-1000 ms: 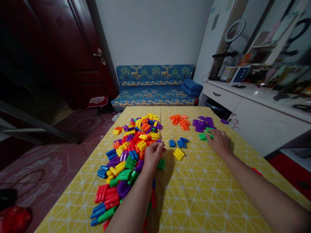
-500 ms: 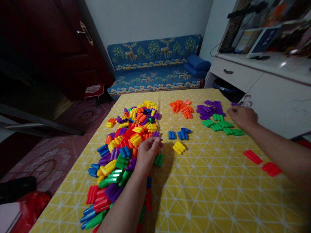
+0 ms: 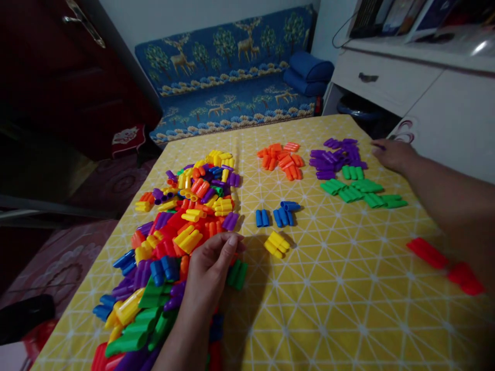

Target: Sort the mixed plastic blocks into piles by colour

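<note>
My left hand (image 3: 211, 265) hovers over the right side of a mixed heap of plastic bullet-shaped building blocks (image 3: 187, 239), thumb pressed to the index finger. What lies between those fingers, if anything, is hidden. Just under it sits a green block (image 3: 237, 274). At the table's far right edge, my right hand (image 3: 396, 155) pinches a purple building block (image 3: 379, 147), mostly covered by the fingers. Beside that hand is a group of purple blocks (image 3: 334, 157), with green blocks (image 3: 361, 191) in front.
Orange blocks (image 3: 281, 159) form a group at the back. Blue blocks (image 3: 284, 216) and a yellow block cluster (image 3: 277, 244) lie mid-table, red blocks (image 3: 427, 252) at right. A yellow patterned cloth (image 3: 328, 309) covers the table. Beyond stand a blue sofa (image 3: 228, 77) and a white cabinet (image 3: 456, 103).
The view has tilted down and shifted. My right hand has moved slightly away from the purple group, still pinching the purple block. My left hand stays over the heap's right side.
</note>
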Motion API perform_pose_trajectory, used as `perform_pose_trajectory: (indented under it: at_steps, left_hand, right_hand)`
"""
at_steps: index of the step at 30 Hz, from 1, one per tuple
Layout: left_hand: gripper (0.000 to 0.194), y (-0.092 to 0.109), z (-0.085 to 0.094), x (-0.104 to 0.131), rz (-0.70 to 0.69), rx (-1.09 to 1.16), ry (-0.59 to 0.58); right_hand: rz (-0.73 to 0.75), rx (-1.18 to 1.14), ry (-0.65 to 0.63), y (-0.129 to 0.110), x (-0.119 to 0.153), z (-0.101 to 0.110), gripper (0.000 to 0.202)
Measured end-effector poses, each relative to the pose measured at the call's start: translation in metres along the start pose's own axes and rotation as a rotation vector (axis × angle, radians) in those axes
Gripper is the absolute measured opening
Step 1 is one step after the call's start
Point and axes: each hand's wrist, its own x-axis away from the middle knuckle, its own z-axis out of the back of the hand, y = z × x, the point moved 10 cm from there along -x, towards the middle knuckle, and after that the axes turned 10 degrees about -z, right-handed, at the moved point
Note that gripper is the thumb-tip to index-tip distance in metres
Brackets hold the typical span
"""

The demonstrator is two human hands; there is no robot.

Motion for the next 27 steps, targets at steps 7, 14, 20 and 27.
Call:
perform_pose_trajectory:
  at_steps: [7,14,20,27]
  left_hand:
    - [0.04,-0.002,0.0,-0.001,0.017,0.024,0.011]
    - [0.038,0.003,-0.005,-0.003,-0.037,0.037,-0.022]
    - [0.037,0.0,-0.009,-0.005,-0.061,0.047,-0.065]
    - [0.038,0.003,-0.014,-0.007,-0.091,0.084,-0.085]
  right_hand:
    - [0.086,-0.235,0.395,-0.028,0.037,0.061,0.036]
    - [0.299,-0.314,0.127,-0.079,0.077,0.065,0.038]
    - [-0.057,0.0,-0.146,-0.037,0.079,0.02,0.076]
    - [-0.094,-0.005,-0.039,-0.042,0.09,0.01,0.076]
